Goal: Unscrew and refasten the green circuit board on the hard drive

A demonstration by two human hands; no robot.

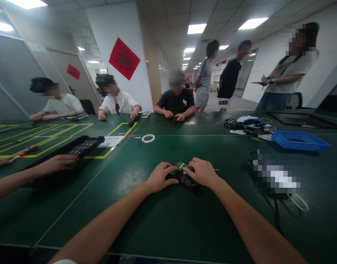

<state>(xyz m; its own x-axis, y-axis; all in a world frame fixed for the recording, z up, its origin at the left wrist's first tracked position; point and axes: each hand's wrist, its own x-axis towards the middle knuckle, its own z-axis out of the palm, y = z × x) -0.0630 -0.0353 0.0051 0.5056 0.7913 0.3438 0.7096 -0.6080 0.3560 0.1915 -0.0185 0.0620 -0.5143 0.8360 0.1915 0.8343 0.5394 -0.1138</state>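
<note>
Between my hands, on the green tabletop, is a small black plastic housing point(187, 180) with a green circuit board point(181, 164) at its far end. My left hand point(160, 177) grips its left side, thumb along the near edge and fingers at the board's edge. On the other side, my right hand point(203, 171) is closed over the right edge, with its thumb pressing near the middle of the board. Fingers cover part of the board, so I cannot tell whether it is fully seated in the housing.
A co-worker's hand point(62, 162) rests on a long black tray point(87, 143) at left. A white ring point(148, 138) lies ahead. To the right are a blue tray point(300, 141), tangled cables point(231, 124) and a blurred pale item point(275, 174). Several people sit or stand beyond the table.
</note>
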